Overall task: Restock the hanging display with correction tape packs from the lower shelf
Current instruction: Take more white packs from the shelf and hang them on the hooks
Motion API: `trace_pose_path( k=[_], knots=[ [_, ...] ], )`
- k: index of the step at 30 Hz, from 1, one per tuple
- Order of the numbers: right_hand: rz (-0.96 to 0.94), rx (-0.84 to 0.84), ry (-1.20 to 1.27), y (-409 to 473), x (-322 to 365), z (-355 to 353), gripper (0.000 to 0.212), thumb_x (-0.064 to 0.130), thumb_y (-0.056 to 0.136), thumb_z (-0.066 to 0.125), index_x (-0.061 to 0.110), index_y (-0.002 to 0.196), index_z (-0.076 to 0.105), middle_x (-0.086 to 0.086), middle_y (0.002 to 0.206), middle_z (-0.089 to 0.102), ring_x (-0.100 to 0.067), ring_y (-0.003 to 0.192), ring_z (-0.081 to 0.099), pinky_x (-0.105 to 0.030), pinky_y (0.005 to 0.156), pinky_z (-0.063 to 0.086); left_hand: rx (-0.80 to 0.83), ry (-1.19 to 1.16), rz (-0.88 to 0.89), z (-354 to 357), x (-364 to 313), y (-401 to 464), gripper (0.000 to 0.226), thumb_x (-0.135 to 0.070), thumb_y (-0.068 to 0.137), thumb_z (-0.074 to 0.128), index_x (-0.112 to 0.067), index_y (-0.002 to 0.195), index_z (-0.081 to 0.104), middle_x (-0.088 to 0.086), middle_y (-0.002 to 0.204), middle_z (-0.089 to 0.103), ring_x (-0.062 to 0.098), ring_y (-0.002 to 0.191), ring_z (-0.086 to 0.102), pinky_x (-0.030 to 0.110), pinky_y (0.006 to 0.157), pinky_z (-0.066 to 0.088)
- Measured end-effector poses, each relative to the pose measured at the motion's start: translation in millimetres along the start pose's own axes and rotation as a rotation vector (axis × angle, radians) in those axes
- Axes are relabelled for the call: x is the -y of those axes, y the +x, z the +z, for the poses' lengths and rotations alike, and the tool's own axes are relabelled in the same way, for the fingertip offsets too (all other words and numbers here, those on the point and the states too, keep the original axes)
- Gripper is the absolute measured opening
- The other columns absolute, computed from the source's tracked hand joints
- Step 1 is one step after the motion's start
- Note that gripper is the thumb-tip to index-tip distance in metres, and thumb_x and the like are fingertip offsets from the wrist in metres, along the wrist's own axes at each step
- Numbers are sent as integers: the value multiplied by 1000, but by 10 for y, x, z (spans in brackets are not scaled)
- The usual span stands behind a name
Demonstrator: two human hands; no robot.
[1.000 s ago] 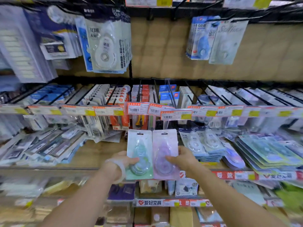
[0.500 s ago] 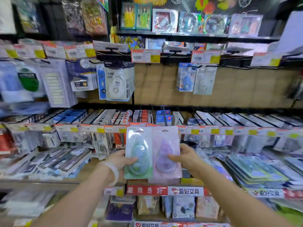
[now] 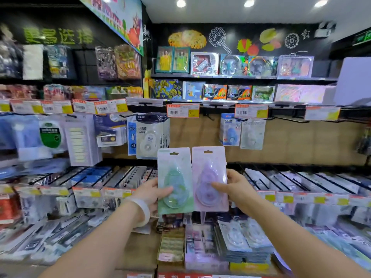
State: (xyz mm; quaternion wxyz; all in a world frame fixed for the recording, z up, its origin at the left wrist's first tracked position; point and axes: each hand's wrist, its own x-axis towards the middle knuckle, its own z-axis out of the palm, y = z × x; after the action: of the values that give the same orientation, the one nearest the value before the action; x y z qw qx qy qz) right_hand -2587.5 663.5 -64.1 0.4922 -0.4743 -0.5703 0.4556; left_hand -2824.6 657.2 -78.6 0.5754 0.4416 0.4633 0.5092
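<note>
While pinching green pack (image 3: 175, 181) in left hand (image 3: 149, 194), purple pack (image 3: 209, 178) in right hand (image 3: 237, 189), needed hang-holes aligned squarely with bare peg (image 3: 210, 115).

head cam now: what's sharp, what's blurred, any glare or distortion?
Head view: green pack and purple pack, held by left hand and right hand, are fairly sharp; shelves at left and lower right smear with blur; ceiling lights blow out; wide-angle bending curves the price rail.
</note>
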Motion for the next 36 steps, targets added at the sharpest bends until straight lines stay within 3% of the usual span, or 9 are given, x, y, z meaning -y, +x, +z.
trace_pose_path(
  k=[3,8,13,16,24,30,36],
  knots=[
    [1,-33,-23,178,79,81,36,11,80,73,15,112,57,-6,108,67,-27,99,65,-35,70,53,-38,-21,27,-44,-77,75,15,3,87,58,-8,96,58,11,93,68,25,77,66,31,52,58],
    [-2,-51,-71,484,231,255,33,13,80,73,19,107,54,-2,102,65,-24,96,63,-39,78,55,-81,-43,56,-155,-156,181,16,3,86,60,-9,97,58,11,95,68,25,79,66,29,51,57],
    [-49,-15,-53,794,435,452,36,10,82,71,15,112,52,-4,110,65,-23,99,63,-39,81,55,-69,-93,72,-256,-298,288,18,2,88,58,-8,103,59,12,97,68,29,82,66,38,57,59],
    [-75,10,-40,924,525,523,41,10,82,71,15,118,51,-4,113,64,-23,102,63,-42,87,55,-88,-116,84,-310,-346,343,15,4,88,56,-7,98,60,13,93,68,29,80,65,35,53,59],
    [-132,39,82,1098,597,556,51,5,83,68,8,128,46,-10,120,62,-26,107,62,-39,89,53,-114,-63,107,-425,-391,463,20,-1,85,63,-9,103,62,12,101,71,30,93,68,45,82,54],
    [-130,38,71,1171,581,552,52,6,84,67,8,131,45,-11,120,61,-27,107,62,-43,92,53,-100,-46,120,-420,-414,510,20,-1,85,64,-10,102,62,7,95,74,25,87,70,38,72,57],
    [-117,32,22,1264,541,511,50,11,83,68,11,128,47,-9,118,62,-27,105,63,-45,89,54,-87,-67,113,-378,-431,555,20,1,85,62,-11,102,60,9,101,70,28,92,68,40,75,56]
  ],
)
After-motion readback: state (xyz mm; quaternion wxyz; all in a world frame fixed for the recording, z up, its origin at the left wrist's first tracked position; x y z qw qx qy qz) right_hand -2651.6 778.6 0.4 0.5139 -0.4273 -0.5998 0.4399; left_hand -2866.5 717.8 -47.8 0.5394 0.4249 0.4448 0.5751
